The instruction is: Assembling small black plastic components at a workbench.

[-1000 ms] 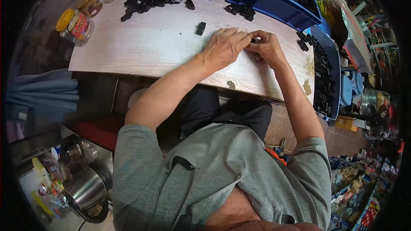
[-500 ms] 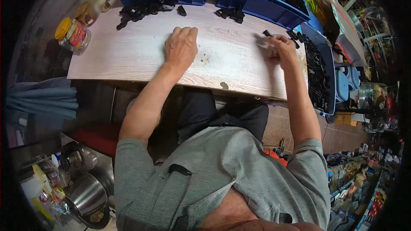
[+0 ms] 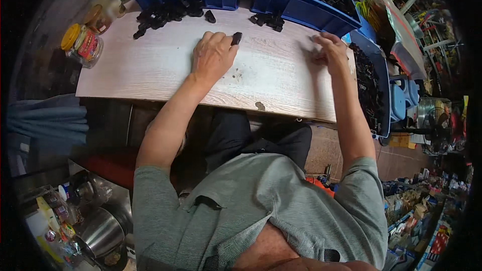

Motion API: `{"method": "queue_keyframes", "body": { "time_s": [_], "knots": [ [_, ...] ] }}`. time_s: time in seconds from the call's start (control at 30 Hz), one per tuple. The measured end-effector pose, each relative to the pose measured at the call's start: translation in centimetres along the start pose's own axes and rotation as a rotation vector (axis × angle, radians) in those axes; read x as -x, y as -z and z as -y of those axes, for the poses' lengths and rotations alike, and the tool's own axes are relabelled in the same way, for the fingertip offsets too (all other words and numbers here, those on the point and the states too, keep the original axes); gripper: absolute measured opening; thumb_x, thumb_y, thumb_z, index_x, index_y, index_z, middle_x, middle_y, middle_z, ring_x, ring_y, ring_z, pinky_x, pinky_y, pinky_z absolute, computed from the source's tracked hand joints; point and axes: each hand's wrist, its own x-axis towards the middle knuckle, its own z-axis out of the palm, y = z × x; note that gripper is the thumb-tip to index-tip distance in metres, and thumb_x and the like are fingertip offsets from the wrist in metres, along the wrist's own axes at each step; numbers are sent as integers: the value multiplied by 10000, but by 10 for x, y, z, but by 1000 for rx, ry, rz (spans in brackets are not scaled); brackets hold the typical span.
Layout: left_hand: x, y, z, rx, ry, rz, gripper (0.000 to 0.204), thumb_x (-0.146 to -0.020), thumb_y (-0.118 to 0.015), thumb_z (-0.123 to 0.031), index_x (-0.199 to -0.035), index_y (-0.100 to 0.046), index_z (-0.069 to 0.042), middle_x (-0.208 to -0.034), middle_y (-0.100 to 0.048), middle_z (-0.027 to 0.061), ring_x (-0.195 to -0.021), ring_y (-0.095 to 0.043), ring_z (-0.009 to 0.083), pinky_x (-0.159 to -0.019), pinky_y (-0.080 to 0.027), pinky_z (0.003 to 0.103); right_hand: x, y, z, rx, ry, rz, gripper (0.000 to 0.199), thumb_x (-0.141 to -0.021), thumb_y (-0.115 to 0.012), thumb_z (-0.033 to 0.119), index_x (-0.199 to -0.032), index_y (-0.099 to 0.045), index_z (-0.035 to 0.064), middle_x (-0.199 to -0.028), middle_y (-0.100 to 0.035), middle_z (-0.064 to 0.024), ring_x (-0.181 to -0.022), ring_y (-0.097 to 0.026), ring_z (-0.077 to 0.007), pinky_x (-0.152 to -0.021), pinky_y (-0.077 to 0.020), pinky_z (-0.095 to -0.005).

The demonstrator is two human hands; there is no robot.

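Pale wood-grain board surface (image 3: 150,65), carrying: my left hand (image 3: 212,56) lying palm-down with fingers loosely spread, fingertips touching one small black plastic part (image 3: 236,38) near the far edge; my right hand (image 3: 330,50) well apart at the right end of the surface, blurred, so whether it grips anything I cannot tell. Further stock: loose heap of black plastic parts (image 3: 168,14) at far left, smaller cluster (image 3: 267,19) at far centre, two blue plastic bins (image 3: 301,6) behind, yellow-lidded clear jar (image 3: 83,45) at the left edge.
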Motion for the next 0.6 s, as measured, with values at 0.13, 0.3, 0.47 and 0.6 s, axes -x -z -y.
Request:
{"method": "queue_keyframes", "body": {
  "time_s": [0.13, 0.3, 0.47, 0.6],
  "knots": [
    [-16, -7, -3, -3, 94, -35, 317, -862, -747, -243, -1110, -728, -46, -1083, -723, 115, -1005, -650, 305, -857, -542, 415, 8, -49, 9, -42, -52, 132, 421, -802, -851, 190, -1136, -617, 88, -592, -449, 21, -465, -464, -114, -425, -455, -295],
    [-22, -23, -6, 36, 14, -20, 277, -892, -704, -196, -1121, -722, -40, -1072, -732, 115, -1000, -656, 303, -855, -546, 404, -16, -81, 5, 19, 36, 189, 426, -797, -850, 184, -1141, -624, 73, -586, -467, 22, -460, -449, -95, -392, -396, -277],
    [-22, -29, -3, 11, 2, -31, 214, -920, -651, -125, -1095, -723, -25, -1032, -743, 118, -973, -665, 303, -846, -552, 395, -21, -94, 9, 137, 62, 235, 403, -806, -842, 191, -1133, -642, 69, -590, -487, 25, -440, -406, -81, -377, -328, -265],
    [-24, -29, -4, 82, -2, -77, 144, -913, -612, -96, -994, -719, -43, -964, -732, 117, -933, -660, 315, -826, -552, 410, -21, -98, 12, 150, 17, 279, 250, -843, -814, 203, -1006, -682, 67, -574, -468, 37, -439, -392, -77, -377, -316, -261]
  ]
}}
